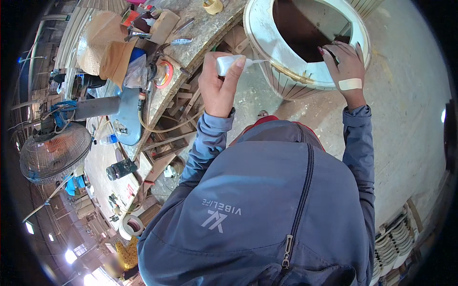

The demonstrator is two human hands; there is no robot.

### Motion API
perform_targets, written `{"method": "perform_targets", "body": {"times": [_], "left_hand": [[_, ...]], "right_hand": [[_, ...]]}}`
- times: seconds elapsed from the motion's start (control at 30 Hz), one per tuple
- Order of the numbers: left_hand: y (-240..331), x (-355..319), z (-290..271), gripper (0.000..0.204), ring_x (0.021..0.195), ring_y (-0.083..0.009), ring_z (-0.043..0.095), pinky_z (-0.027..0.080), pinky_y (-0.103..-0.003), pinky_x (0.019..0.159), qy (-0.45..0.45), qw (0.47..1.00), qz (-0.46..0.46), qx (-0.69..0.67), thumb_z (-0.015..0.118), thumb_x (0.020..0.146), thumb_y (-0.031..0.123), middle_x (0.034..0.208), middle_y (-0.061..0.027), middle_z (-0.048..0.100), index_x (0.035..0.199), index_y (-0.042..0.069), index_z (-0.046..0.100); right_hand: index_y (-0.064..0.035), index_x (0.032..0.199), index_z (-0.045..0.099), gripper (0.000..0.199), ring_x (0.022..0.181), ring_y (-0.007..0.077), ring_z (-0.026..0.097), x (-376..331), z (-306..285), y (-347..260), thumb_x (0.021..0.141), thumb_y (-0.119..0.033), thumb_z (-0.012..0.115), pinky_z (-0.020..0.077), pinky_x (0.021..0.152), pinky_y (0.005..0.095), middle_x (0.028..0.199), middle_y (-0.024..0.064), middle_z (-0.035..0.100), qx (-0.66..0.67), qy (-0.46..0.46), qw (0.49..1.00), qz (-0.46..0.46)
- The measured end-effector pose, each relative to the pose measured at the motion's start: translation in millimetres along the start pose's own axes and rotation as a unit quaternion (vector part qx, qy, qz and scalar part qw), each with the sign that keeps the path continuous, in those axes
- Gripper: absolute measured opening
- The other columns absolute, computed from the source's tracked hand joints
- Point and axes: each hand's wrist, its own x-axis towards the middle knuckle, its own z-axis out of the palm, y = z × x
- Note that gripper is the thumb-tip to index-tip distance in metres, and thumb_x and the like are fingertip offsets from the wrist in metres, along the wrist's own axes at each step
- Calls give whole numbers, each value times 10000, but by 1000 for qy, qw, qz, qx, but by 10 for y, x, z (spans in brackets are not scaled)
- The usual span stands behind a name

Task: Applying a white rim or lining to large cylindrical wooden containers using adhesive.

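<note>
A white squeeze bottle [223, 66] is lying nearly level in the left hand [217, 88], between the surface and a round, slatted piece [260, 35] with a white rim. Its thin nozzle is pointing right, toward that rim; whether it is touching, I cannot tell. The left hand is gripping the bottle, its thumb pressing along the side. The right hand [347, 64] is resting on the rim beside the dark opening, fingers spreading apart and fingertips reaching over the inner edge; a pale plaster [350, 84] is covering skin near the wrist. Both forearms are stretching forward in blue-grey sleeves. The jacket [267, 176] is bearing white lettering and an angular white mark [214, 220] on its front. To the left, the cluttered surface [214, 25] is carrying a red-ringed roll [165, 75] and a conical hat [98, 45], and a fan [55, 152] is standing beyond.
</note>
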Motion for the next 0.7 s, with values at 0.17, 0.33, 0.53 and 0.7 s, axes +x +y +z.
{"method": "perform_targets", "body": {"times": [0.17,0.33,0.53,0.7], "left_hand": [[27,5,6,294,689,-85,532,438,-243,616,-1,1000,-3,2,740,922,250,774,-41,620,975,4,586],[77,-25,10,288,686,-87,530,437,-246,614,-15,999,20,32,738,924,247,766,-37,613,971,6,588],[27,-5,6,282,695,-85,530,436,-244,622,-4,1000,0,8,734,927,250,774,-29,614,974,13,590],[23,-4,41,278,718,-80,530,436,-235,639,0,1000,-8,-7,737,926,247,804,-26,618,973,16,588]], "right_hand": [[-122,1038,749,299,1128,284,625,9,-5,-1,939,-372,617,293,1146,497,1094,105,720,3,-3,1000,-1],[-125,1037,749,294,1127,282,627,19,-35,-25,936,-369,622,294,1145,491,1094,112,720,1,-13,1000,0],[-111,1031,745,305,1113,284,627,6,-12,-6,938,-372,617,295,1144,488,1071,98,719,1,5,1000,-6],[-113,1032,744,301,1101,287,626,14,-43,-29,938,-367,613,296,1143,490,1066,93,717,5,-1,1000,-2]]}}
